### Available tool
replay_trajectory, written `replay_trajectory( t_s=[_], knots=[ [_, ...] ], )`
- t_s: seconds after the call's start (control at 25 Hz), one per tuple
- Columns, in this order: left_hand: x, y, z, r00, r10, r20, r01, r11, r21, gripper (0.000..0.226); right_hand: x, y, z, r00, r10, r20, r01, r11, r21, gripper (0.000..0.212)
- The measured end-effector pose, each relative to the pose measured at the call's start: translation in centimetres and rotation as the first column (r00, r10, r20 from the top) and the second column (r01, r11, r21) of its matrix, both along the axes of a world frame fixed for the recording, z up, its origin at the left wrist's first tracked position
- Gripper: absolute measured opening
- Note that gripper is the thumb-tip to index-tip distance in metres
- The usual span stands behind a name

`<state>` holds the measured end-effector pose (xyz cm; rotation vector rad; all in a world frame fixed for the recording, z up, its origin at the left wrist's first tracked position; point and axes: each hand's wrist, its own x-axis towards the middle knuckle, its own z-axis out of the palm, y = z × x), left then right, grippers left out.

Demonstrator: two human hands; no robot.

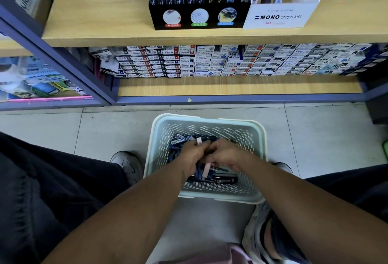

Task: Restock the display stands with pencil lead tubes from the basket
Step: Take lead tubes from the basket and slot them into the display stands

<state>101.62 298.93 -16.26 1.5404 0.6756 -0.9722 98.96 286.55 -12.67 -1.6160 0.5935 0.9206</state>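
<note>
Below the wooden shelf [134, 37] bearing the black display stand [199, 17], pencil lead tubes [180, 139] are gripped by both the left hand [192, 154] and right hand [225, 154] inside the basket [159, 138], where like-labelled tubes are best gathered and aligned before lifting

We see a pale perforated basket [210, 129] on the floor, holding a loose jumble of dark and blue pencil lead tubes [180, 139]. On the shelf above, our black display stand [197, 17] and white display stand [279, 16] hold upright tubes.
</note>
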Motion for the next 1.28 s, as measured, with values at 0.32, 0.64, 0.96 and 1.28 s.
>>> replay_trajectory(
  t_s=[0.32, 0.64, 0.96, 1.28],
  knots=[
    [0.5, 1.2, -0.4, 0.986, -0.161, 0.033, 0.158, 0.985, 0.067, 0.026, 0.6, -1.9, 0.7, 0.992, -0.120, 0.049, 0.120, 0.993, 0.008, 0.023],
    [1.4, 1.8, 3.5, 0.960, -0.272, 0.070, 0.277, 0.957, -0.082, 0.015, 1.2, -2.7, 2.4, 0.993, -0.108, 0.049, 0.106, 0.993, 0.044, 0.020],
    [4.8, 2.4, 13.5, 0.835, -0.537, 0.122, 0.549, 0.794, -0.262, 0.023, 3.4, -5.6, 12.9, 0.943, -0.021, 0.331, 0.010, 0.999, 0.035, 0.017],
    [9.8, 0.1, 28.0, 0.864, -0.354, 0.358, 0.475, 0.809, -0.347, 0.016, 6.8, -7.3, 26.5, 0.735, -0.262, 0.626, 0.141, 0.961, 0.237, 0.026]
  ],
)
